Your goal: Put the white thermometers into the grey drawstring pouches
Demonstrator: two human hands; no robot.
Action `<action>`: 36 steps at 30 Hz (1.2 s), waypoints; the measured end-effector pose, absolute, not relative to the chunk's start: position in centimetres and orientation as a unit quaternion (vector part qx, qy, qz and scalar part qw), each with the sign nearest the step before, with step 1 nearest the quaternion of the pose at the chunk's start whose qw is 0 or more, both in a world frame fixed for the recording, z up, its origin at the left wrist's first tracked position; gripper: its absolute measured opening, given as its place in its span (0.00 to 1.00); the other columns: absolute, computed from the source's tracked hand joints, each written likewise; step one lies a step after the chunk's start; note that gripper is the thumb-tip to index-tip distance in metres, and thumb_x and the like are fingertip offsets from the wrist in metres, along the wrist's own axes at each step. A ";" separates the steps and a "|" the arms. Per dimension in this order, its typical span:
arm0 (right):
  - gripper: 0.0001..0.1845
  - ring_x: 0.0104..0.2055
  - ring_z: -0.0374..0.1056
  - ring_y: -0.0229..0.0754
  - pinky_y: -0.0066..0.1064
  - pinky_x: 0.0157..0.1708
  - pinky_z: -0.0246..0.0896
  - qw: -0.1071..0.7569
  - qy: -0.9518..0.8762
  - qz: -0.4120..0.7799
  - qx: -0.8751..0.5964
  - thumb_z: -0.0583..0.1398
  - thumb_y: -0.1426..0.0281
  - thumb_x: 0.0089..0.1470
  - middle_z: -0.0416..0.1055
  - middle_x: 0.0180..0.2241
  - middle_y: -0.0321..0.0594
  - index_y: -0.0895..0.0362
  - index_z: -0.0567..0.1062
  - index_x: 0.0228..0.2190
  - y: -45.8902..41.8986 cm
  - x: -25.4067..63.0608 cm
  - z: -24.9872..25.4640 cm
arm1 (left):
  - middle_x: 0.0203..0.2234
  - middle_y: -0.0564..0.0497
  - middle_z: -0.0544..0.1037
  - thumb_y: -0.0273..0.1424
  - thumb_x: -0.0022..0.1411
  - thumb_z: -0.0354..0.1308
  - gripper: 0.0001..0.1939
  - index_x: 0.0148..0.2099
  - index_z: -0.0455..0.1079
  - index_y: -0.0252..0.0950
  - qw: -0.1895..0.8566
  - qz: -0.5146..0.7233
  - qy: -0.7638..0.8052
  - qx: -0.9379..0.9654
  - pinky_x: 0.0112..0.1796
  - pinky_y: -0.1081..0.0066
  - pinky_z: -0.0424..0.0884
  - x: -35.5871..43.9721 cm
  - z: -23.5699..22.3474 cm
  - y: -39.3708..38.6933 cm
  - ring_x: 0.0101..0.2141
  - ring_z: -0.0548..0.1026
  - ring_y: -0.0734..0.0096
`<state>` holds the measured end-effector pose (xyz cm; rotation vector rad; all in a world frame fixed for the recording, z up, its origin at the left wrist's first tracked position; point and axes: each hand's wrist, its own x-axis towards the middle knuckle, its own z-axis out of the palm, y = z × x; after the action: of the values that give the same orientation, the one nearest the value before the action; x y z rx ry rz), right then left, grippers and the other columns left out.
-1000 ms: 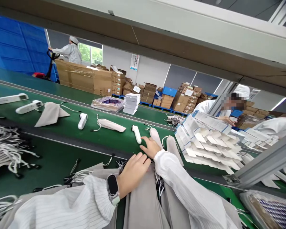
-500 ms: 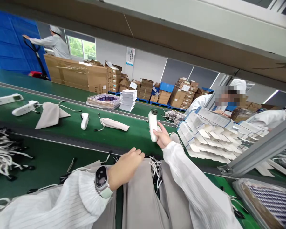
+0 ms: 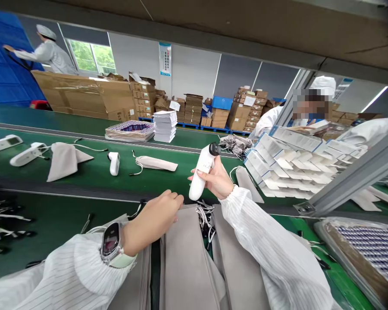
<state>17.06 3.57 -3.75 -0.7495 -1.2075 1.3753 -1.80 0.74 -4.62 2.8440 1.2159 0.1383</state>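
My right hand (image 3: 218,177) grips a white handheld infrared thermometer (image 3: 200,174) with a black head, tilted with its head up and to the right. Lower and to the left, my left hand (image 3: 161,211) is closed, its fingers curled under at the upper left corner of a stack of grey drawstring pouches (image 3: 187,254). Its fingertips are hidden, so I cannot tell whether it pinches a pouch. Another pouch stack (image 3: 239,258) lies under my right forearm, with white cords (image 3: 207,219) bunched between the stacks.
On the green belt lie another thermometer (image 3: 114,163), a slim pouch (image 3: 157,163) and a folded pouch (image 3: 63,159). White boxes (image 3: 287,168) are piled at right beside a metal post (image 3: 352,172). A shelf (image 3: 213,38) crosses overhead. Co-workers stand beyond the line.
My right hand has brought the thermometer closer and turned it, its head now leaning right. My left hand has shifted slightly left, still closed. The view has shifted a little.
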 end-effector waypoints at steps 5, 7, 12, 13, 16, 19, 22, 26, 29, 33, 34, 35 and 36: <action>0.41 0.31 0.71 0.41 0.42 0.34 0.67 0.550 -0.501 0.587 -0.320 0.64 0.70 0.39 0.68 0.30 0.30 0.45 0.46 0.49 3.1 16.1 -3.8 | 0.29 0.51 0.68 0.22 0.51 0.54 0.05 0.29 0.61 0.36 0.024 0.030 0.382 0.923 0.27 0.72 0.60 -1.6 -4.7 0.8 0.34 0.65 0.65; 0.40 0.31 0.71 0.42 0.41 0.33 0.67 0.553 -0.495 0.590 -0.317 0.64 0.70 0.39 0.68 0.29 0.31 0.45 0.46 0.48 2.8 15.6 -3.8 | 0.27 0.52 0.69 0.23 0.52 0.54 0.05 0.27 0.61 0.37 0.045 0.036 0.363 0.930 0.28 0.72 0.60 -1.6 -4.5 0.8 0.34 0.64 0.65; 0.39 0.31 0.71 0.42 0.41 0.32 0.67 0.560 -0.484 0.592 -0.317 0.64 0.67 0.39 0.69 0.29 0.31 0.45 0.47 0.47 2.5 15.0 -4.0 | 0.25 0.53 0.67 0.29 0.57 0.49 0.06 0.28 0.60 0.37 0.126 0.052 0.346 0.928 0.27 0.73 0.58 -2.1 -3.4 0.9 0.30 0.65 0.68; 0.38 0.31 0.70 0.42 0.40 0.32 0.67 0.564 -0.481 0.591 -0.317 0.64 0.66 0.40 0.69 0.29 0.31 0.45 0.47 0.47 2.5 15.0 -4.1 | 0.25 0.53 0.66 0.30 0.59 0.47 0.07 0.28 0.60 0.37 0.139 0.056 0.346 0.926 0.27 0.73 0.58 -2.2 -3.2 0.9 0.29 0.65 0.69; 0.33 0.31 0.70 0.40 0.38 0.31 0.66 0.559 -0.474 0.603 -0.314 0.61 0.61 0.43 0.68 0.29 0.30 0.45 0.48 0.46 2.8 15.1 -4.4 | 0.25 0.55 0.64 0.32 0.61 0.43 0.08 0.30 0.57 0.37 0.183 0.089 0.336 0.920 0.28 0.73 0.58 -2.2 -2.7 0.9 0.28 0.64 0.70; 0.22 0.26 0.67 0.35 0.28 0.25 0.63 0.495 -0.499 0.617 -0.353 0.55 0.53 0.46 0.66 0.24 0.30 0.50 0.59 0.41 2.9 15.0 -4.8 | 0.27 0.55 0.62 0.33 0.63 0.40 0.09 0.30 0.54 0.37 0.217 0.197 0.340 0.894 0.31 0.74 0.59 -2.0 -2.4 0.8 0.29 0.63 0.73; 0.26 0.21 0.61 0.32 0.23 0.20 0.56 0.367 -0.592 0.591 -0.407 0.49 0.48 0.47 0.64 0.20 0.33 0.58 0.68 0.27 2.6 14.9 -5.0 | 0.31 0.54 0.59 0.33 0.63 0.39 0.09 0.31 0.55 0.37 0.205 0.292 0.365 0.860 0.34 0.74 0.60 -1.8 -2.3 0.7 0.31 0.62 0.74; 0.31 0.16 0.55 0.31 0.23 0.15 0.50 0.300 -0.670 0.521 -0.435 0.45 0.46 0.49 0.59 0.14 0.33 0.60 0.68 0.18 2.2 14.8 -4.5 | 0.30 0.53 0.59 0.34 0.63 0.39 0.11 0.31 0.56 0.36 0.201 0.309 0.392 0.843 0.35 0.73 0.61 -1.8 -2.5 1.0 0.33 0.62 0.72; 0.29 0.18 0.57 0.31 0.22 0.16 0.50 0.324 -0.729 0.408 -0.443 0.44 0.50 0.52 0.62 0.17 0.33 0.59 0.72 0.30 2.4 15.4 -4.5 | 0.30 0.53 0.61 0.37 0.61 0.41 0.10 0.33 0.57 0.37 0.199 0.303 0.438 0.823 0.32 0.72 0.61 -2.4 -2.7 1.5 0.31 0.63 0.71; 0.20 0.20 0.59 0.33 0.25 0.26 0.54 0.377 -0.761 0.142 -0.509 0.49 0.55 0.51 0.62 0.15 0.31 0.56 0.72 0.31 4.2 18.0 -5.8 | 0.21 0.55 0.62 0.44 0.56 0.45 0.16 0.32 0.60 0.35 0.308 0.204 0.501 0.782 0.22 0.75 0.56 -2.8 -1.8 1.0 0.21 0.61 0.73; 0.20 0.19 0.58 0.33 0.26 0.26 0.53 0.397 -0.743 0.096 -0.530 0.49 0.55 0.51 0.61 0.14 0.32 0.56 0.72 0.26 4.8 18.9 -6.2 | 0.17 0.57 0.59 0.45 0.56 0.44 0.17 0.27 0.59 0.36 0.357 0.171 0.494 0.774 0.19 0.76 0.53 -2.6 -1.4 0.4 0.18 0.58 0.76; 0.21 0.19 0.58 0.34 0.26 0.26 0.53 0.416 -0.723 0.061 -0.549 0.48 0.55 0.51 0.60 0.14 0.33 0.57 0.71 0.21 5.3 19.9 -6.5 | 0.14 0.58 0.55 0.45 0.57 0.44 0.19 0.22 0.56 0.36 0.407 0.148 0.477 0.765 0.18 0.77 0.50 -2.4 -0.9 -0.4 0.15 0.55 0.78; 0.23 0.19 0.58 0.34 0.27 0.26 0.53 0.434 -0.703 0.038 -0.563 0.47 0.55 0.51 0.60 0.14 0.34 0.57 0.69 0.18 5.8 20.8 -6.7 | 0.13 0.59 0.52 0.44 0.57 0.43 0.20 0.20 0.54 0.36 0.456 0.147 0.450 0.754 0.17 0.77 0.48 -2.2 -0.3 -1.3 0.15 0.51 0.79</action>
<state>20.83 5.82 -6.70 -1.4020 -1.7503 0.0949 -2.21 -1.33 -0.29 1.8597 1.1086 0.3629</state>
